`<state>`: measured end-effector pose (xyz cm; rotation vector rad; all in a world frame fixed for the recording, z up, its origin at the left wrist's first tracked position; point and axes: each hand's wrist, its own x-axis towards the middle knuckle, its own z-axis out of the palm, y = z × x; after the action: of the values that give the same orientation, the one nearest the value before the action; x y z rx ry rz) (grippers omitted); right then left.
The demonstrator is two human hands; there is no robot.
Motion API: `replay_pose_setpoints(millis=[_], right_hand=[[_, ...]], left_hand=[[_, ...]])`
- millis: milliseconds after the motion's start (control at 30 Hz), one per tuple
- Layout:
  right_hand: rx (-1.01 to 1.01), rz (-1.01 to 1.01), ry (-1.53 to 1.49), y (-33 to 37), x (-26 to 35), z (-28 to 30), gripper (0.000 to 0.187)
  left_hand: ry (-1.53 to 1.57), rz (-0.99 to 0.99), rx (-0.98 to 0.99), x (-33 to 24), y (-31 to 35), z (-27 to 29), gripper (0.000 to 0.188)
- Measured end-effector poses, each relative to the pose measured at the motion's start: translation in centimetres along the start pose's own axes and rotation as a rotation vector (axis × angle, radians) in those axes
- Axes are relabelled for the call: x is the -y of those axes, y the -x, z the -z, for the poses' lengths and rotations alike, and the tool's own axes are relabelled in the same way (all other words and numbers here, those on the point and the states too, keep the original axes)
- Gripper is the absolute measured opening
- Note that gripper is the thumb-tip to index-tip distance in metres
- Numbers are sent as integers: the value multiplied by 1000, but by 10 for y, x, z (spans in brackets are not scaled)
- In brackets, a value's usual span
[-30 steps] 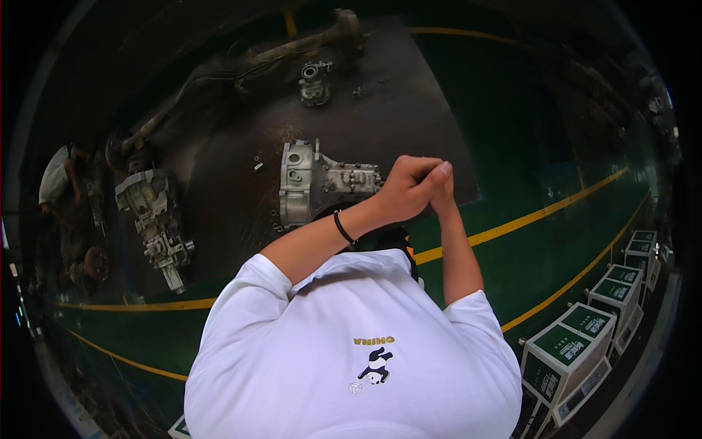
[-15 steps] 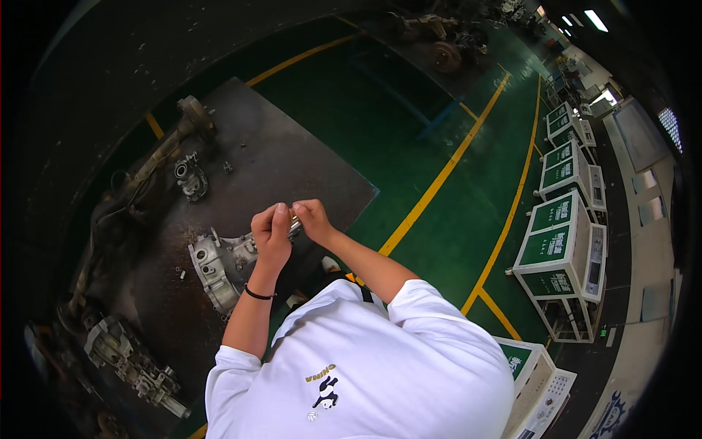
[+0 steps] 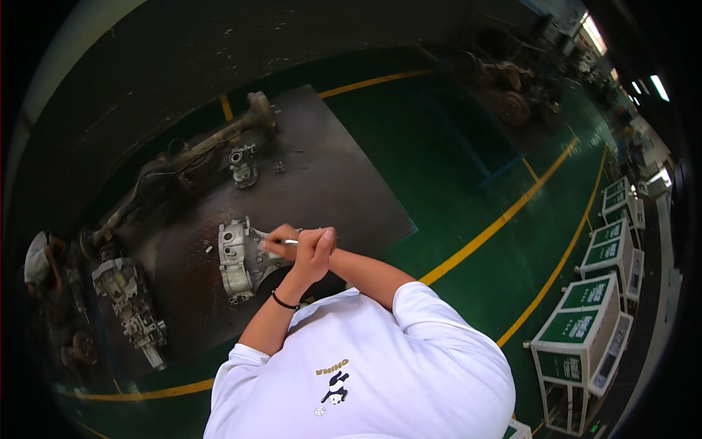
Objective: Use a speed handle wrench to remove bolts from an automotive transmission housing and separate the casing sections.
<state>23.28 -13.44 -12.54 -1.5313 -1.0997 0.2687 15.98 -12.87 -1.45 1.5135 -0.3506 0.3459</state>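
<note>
My left hand [image 3: 316, 252], with a black band on its wrist, is closed in a fist, thumb up. Behind it my right forearm crosses over, so my right hand [image 3: 279, 240] comes out on the left side, its fingers bent and slightly blurred. A short shiny metal rod [image 3: 289, 241] shows between the two hands; both appear closed on it, and most of it is hidden. Just left of and below the hands a grey cast-metal gearbox housing [image 3: 235, 260] lies on the dark tabletop [image 3: 351, 175], its right part covered by my hands.
A smaller metal casting [image 3: 243, 167] and a long axle [image 3: 197, 150] lie farther back. Another gearbox [image 3: 131, 307] is at the left, near a person [image 3: 38, 260] in a light top. White-framed cabinets [image 3: 578, 344] stand at the right on a green floor with yellow lines.
My right hand has swung leftward behind my left hand, over the housing. The view has shifted, so the scene sits farther right, and a person now shows at the far left.
</note>
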Motion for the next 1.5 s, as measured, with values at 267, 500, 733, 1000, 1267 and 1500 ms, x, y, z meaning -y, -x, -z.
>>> replay_pose_setpoints(millis=[267,500,733,1000,1267,1500], right_hand=[[-68,-351,-186,22,-4,68,28],[274,-125,-361,91,31,49,13],[475,-131,-408,71,22,45,23],[-180,29,-92,-22,17,26,41],[-183,-476,-352,-30,-43,50,46],[-249,-548,-407,-28,-11,42,42]], left_hand=[[228,82,-487,-6,-9,55,53],[2,127,-570,8,-25,12,63],[-229,128,-304,0,-42,-24,58],[-231,10,-316,-5,-33,-23,57],[35,117,-362,-7,-22,53,56],[56,29,-415,-7,-10,53,64]])
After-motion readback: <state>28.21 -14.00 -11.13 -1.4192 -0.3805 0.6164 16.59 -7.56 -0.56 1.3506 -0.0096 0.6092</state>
